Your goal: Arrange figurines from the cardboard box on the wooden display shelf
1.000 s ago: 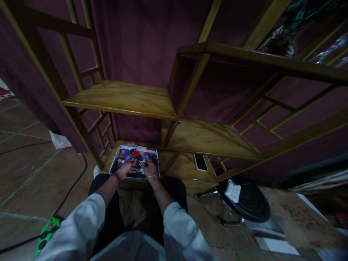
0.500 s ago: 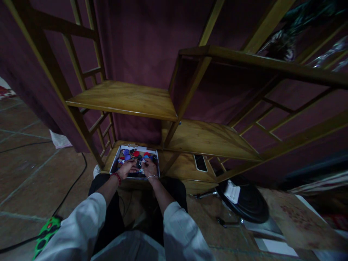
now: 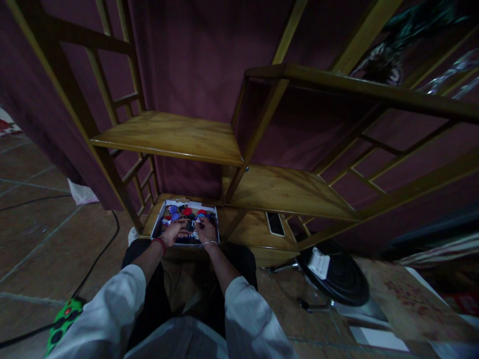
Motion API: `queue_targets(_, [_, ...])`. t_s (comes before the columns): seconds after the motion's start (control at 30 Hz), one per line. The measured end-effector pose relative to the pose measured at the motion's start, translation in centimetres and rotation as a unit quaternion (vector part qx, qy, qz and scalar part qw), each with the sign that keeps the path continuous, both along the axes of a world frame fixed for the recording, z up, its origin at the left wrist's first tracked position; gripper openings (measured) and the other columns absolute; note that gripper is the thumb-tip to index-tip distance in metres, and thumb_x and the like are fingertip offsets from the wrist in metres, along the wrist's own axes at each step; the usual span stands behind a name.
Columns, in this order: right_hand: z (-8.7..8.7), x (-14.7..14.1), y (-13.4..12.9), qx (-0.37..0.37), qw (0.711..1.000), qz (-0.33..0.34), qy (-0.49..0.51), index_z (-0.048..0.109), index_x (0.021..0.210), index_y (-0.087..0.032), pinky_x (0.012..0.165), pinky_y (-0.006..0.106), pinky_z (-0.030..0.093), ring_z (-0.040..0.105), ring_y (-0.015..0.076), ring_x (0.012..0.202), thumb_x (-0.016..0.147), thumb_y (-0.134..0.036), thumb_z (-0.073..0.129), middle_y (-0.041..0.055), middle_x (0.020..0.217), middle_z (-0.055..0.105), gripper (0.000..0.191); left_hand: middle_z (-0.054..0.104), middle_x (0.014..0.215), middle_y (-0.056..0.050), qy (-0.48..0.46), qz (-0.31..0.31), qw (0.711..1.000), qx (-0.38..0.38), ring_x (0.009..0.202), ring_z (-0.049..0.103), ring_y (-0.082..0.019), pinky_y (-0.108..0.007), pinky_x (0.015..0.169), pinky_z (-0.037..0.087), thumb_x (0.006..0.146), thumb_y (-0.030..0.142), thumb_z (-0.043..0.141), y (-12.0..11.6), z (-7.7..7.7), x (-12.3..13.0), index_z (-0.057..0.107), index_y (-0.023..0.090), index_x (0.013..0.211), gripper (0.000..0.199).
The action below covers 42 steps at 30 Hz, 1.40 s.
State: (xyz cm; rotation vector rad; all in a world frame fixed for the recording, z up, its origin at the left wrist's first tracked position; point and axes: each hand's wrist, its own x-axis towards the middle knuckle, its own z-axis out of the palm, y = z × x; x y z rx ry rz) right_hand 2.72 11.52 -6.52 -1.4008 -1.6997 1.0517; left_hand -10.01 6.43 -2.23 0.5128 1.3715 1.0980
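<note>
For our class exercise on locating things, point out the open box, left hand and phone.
Open box [image 3: 195, 205], head view: inside of its back wall.
Left hand [image 3: 174, 232], head view: back of the hand.
Phone [image 3: 276, 224], head view: middle of its dark screen.

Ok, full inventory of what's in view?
Box: 1, white, lowest board, left
Small items: too jumbled to count, red/purple/blue/black, inside box
Phone: 1, dark, white-edged, lowest board, right of box
Shelving unit: 1, brown, ahead
Backdrop: 1, purple, behind unit
Seat: 1, black, right
Object on seat: 1, white
Green block: 1, lower left
Left hand: 1, red bracelet, at box
Right hand: 1, pale bracelet, at box
</note>
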Motion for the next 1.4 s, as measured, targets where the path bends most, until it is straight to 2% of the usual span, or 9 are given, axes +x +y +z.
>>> queue_targets(0.4, [0.24,0.05,-0.06,0.013,1.0,0.005,-0.016,0.058,0.095,-0.023,0.065,0.023,0.049,0.063,0.0128,0.068,0.073,-0.027,0.052,-0.001,0.078,0.065,0.023,0.062,0.07,-0.003,-0.007,0.013,1.0,0.002,0.058,0.06,-0.011,-0.023,0.057,0.049,0.078,0.016,0.05,0.22,-0.01,0.03,0.056,0.015,0.094,0.018])
queue_targets(0.77, [0.09,0.08,-0.01,0.005,1.0,0.01,-0.02,0.057,0.097,-0.022,0.065,0.022,0.049,0.063,0.0132,0.071,0.073,-0.027,0.053,0.0003,0.081,0.065,0.024,0.056,0.057,0.002,-0.01,0.024,1.0,0.01,0.054,0.058,-0.01,-0.022,0.056,0.05,0.075,0.015,0.053,0.28,-0.22,0.16,0.053,0.016,0.075,0.0])
queue_targets(0.93, [-0.17,0.1,0.05,0.011,1.0,0.008,-0.012,0.058,0.097,-0.022,0.065,0.023,0.05,0.063,0.0139,0.071,0.072,-0.028,0.053,0.0007,0.082,0.065,0.025,0.058,0.058,0.001,-0.013,0.026,1.0,0.01,0.056,0.06,-0.011,-0.023,0.057,0.05,0.076,0.018,0.054,0.21,-0.24,0.15,0.052,0.015,0.076,0.003])
queue_targets(1.27, [0.5,0.24,-0.37,0.011,1.0,0.008,-0.001,0.058,0.095,-0.023,0.064,0.023,0.049,0.062,0.0116,0.062,0.072,-0.027,0.054,-0.0015,0.078,0.064,0.023,0.056,0.057,0.001,-0.023,0.034,0.999,0.023,0.056,0.06,-0.012,-0.025,0.057,0.051,0.074,0.023,0.06,0.05,-0.34,0.23,0.052,0.015,0.074,0.012])
queue_targets(1.4, [0.74,0.3,-0.48,0.011,1.0,0.01,-0.009,0.058,0.095,-0.024,0.066,0.024,0.048,0.062,0.0129,0.067,0.072,-0.028,0.055,-0.0011,0.078,0.064,0.023,0.059,0.061,-0.001,-0.023,0.03,0.999,0.017,0.056,0.061,-0.012,-0.025,0.058,0.051,0.076,0.023,0.058,-0.01,0.01,0.27,0.052,0.014,0.077,0.011])
